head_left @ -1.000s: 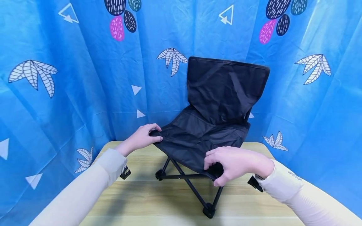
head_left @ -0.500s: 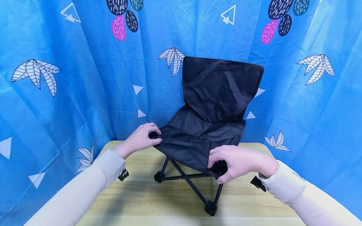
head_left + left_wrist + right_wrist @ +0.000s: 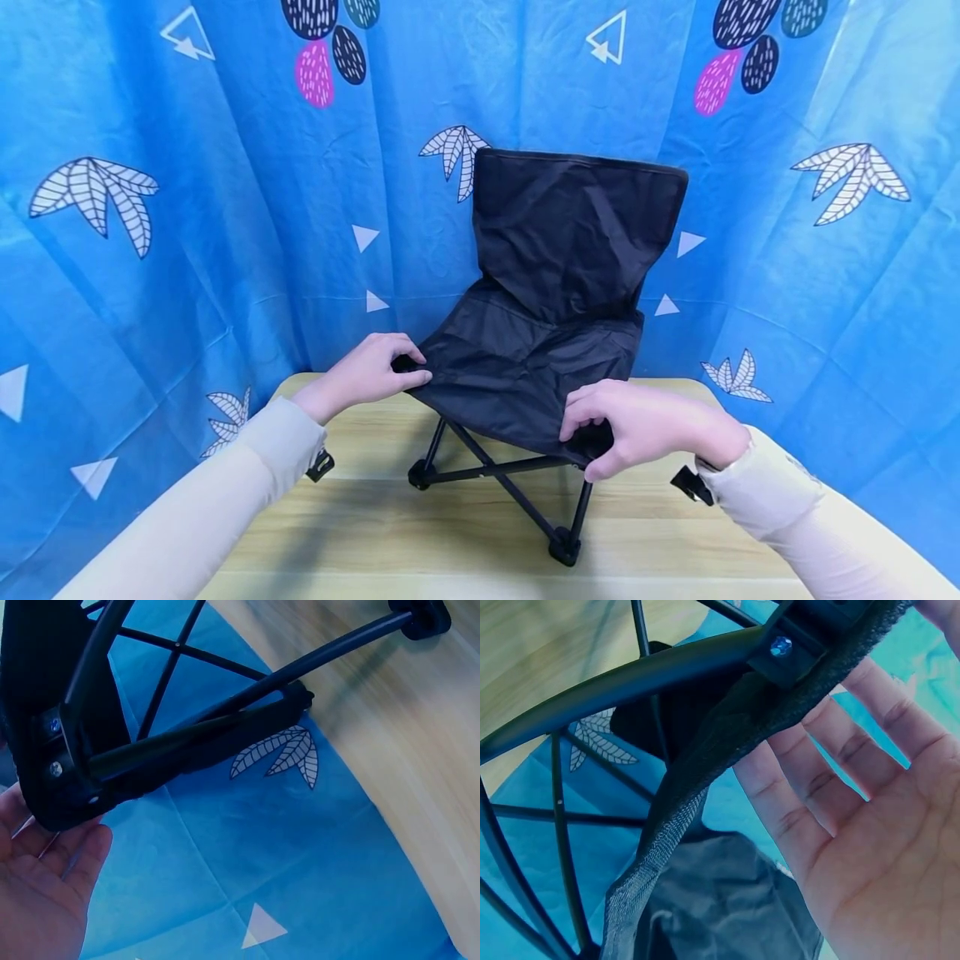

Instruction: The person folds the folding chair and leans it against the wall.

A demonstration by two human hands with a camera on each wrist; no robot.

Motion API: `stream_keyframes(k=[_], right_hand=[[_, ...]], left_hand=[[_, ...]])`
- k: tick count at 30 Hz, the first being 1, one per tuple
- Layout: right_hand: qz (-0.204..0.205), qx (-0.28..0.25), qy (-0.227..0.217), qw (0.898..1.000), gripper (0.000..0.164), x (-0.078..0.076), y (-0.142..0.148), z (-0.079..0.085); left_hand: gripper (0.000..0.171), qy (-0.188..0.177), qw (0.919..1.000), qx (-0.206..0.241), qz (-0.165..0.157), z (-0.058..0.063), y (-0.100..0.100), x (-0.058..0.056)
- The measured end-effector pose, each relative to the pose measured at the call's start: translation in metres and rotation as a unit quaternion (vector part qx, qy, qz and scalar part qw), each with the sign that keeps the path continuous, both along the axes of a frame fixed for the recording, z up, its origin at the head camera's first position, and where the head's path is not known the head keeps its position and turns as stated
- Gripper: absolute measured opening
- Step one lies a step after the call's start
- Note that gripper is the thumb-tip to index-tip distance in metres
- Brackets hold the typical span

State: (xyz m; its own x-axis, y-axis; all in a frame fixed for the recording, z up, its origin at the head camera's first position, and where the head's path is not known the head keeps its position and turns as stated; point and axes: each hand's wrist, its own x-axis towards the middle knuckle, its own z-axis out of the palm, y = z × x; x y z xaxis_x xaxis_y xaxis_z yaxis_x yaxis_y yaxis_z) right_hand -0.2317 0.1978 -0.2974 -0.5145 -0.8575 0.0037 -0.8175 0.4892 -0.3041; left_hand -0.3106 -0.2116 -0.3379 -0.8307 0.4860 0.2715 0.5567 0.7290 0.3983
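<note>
A black folding camp chair [image 3: 525,367] stands unfolded on the wooden table, its fabric backrest [image 3: 577,229] upright and turned slightly right. My left hand [image 3: 369,373] grips the seat's front left corner, thumb and fingers curved around it. At the front right corner, my right hand [image 3: 648,421] holds the seat the same way. From below, the left wrist view has the left hand [image 3: 49,889] at the corner beside a screwed bracket [image 3: 60,772]. The right wrist view shows the right hand's fingers [image 3: 821,784] along the fabric edge, with the crossed leg tubes [image 3: 630,686] beyond.
The pale wooden table [image 3: 360,517] lies under the chair, its rounded far corners close to the curtain. A blue patterned curtain [image 3: 247,208] hangs behind and on both sides. Black straps [image 3: 693,485] show at both cuffs.
The chair has turned a little: its backrest has shifted left, while the front right corner and its foot moved right and slightly back. Both hands keep their hold, the right one moving along with its corner.
</note>
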Motion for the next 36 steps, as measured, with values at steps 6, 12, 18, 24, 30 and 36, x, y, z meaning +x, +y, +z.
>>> stream_keyframes(k=[6, 12, 18, 24, 30, 36], right_hand=[[-0.009, -0.001, -0.002, 1.0, 0.029, -0.001, 0.007, 0.003], [-0.006, -0.022, 0.006, 1.0, 0.028, -0.005, 0.015, -0.001], [-0.024, -0.02, -0.002, 0.999, 0.031, -0.011, 0.02, -0.002], [-0.028, -0.036, -0.026, 0.999, 0.031, -0.014, 0.022, 0.0], [-0.032, -0.045, -0.026, 0.998, 0.031, -0.017, 0.025, -0.002], [-0.044, -0.052, -0.021, 0.997, 0.032, -0.019, 0.03, -0.004]], left_hand=[[0.04, -0.02, 0.9996, -0.008, -0.019, 0.002, -0.007, 0.001], [0.047, -0.031, 0.998, -0.017, -0.052, 0.004, -0.015, 0.004], [0.052, -0.027, 0.9966, -0.02, -0.075, 0.006, -0.02, 0.007], [0.052, -0.032, 0.9949, -0.023, -0.093, 0.01, -0.021, 0.012], [0.051, -0.034, 0.9936, -0.028, -0.104, 0.011, -0.022, 0.012], [0.047, -0.027, 0.9925, -0.022, -0.117, 0.01, -0.022, 0.012]])
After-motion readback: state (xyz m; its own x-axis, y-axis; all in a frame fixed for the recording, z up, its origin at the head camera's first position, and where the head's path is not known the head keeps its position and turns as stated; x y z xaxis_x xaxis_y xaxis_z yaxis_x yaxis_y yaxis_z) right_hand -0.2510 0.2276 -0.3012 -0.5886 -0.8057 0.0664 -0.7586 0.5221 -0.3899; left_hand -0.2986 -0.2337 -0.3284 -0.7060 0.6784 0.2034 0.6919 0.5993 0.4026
